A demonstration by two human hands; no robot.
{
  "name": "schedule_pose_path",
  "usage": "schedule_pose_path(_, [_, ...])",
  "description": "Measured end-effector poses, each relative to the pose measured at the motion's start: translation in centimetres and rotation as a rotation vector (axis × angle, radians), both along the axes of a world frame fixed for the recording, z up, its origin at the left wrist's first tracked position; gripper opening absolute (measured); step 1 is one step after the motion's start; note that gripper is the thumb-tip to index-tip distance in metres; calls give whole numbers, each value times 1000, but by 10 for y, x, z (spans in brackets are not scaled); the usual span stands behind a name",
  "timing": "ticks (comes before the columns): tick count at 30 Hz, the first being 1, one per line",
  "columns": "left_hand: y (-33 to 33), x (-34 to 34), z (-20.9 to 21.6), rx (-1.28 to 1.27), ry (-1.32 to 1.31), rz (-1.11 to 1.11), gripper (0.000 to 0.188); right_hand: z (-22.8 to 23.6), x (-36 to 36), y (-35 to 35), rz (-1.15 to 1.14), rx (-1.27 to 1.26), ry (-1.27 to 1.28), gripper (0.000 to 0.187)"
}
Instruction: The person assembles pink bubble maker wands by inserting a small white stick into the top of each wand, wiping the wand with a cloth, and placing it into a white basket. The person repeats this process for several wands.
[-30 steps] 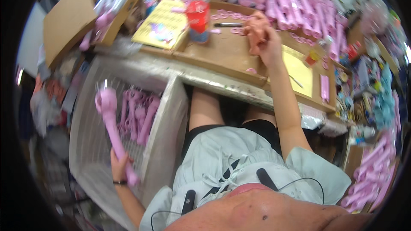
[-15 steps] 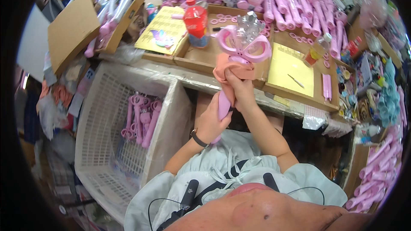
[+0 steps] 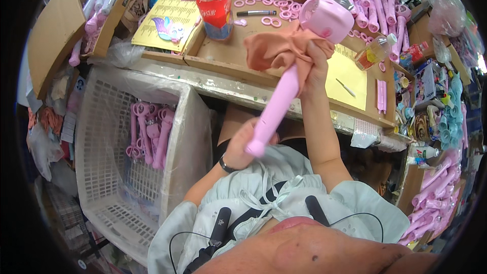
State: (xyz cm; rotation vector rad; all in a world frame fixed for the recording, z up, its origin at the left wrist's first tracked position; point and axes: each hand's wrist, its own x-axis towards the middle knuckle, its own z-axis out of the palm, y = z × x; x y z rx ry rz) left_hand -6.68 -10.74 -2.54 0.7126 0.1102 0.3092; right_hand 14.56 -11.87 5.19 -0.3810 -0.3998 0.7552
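A pink plastic wand (image 3: 276,109) with a bulky head slants up from my lap over the bench edge. My right hand (image 3: 315,68) is closed around its neck just below the head, gripping it through an orange cloth (image 3: 274,50). The cloth's loose end hangs out to the left of the wand. Near the bottom end of the handle is my left hand (image 3: 241,144), slightly blurred. Its fingers curl behind the handle, which partly hides them. A dark band circles the left wrist.
A white plastic basket (image 3: 89,137) with several pink wands stands at the left. On the bench are cardboard trays (image 3: 218,63), a red-labelled bottle (image 3: 214,7), pink rings (image 3: 275,22), a black marker (image 3: 256,13), yellow sheets (image 3: 350,83) and a tilted bottle (image 3: 375,52). Pink handles (image 3: 431,198) are heaped at right.
The wand has turned so its head points up and right, its looped face no longer toward me. The right hand moved up and right; the cloth has spread out. The view has shifted slightly.
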Motion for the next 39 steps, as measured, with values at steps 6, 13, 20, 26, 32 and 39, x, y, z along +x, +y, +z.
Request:
schedule_pose_path(6, [11, 14, -16, -432, 164, 538, 42, -32, -35, -3, 62, -171, -42, 23])
schedule_pose_path(13, [-2, 25, -2, -313, 49, 537, 49, -65, -114, -32, -125, -521, -655, 30])
schedule_pose_path(20, [66, 32, 36, 629, -30, 678, 78, -73, -97, -56, 161, -868, -857, 23])
schedule_pose_path(26, [106, 33, 66, 52, -150, 749, 81, -50, -82, -76, 421, -972, -1336, 32])
schedule_pose_path(32, [96, 38, 64, -377, -364, 495, 83, -84, -97, -100, 450, -495, -846, 36])
schedule_pose_path(39, [98, 39, 53, 97, -4, 696, 86, -71, -90, -85, 493, -561, -866, 30])
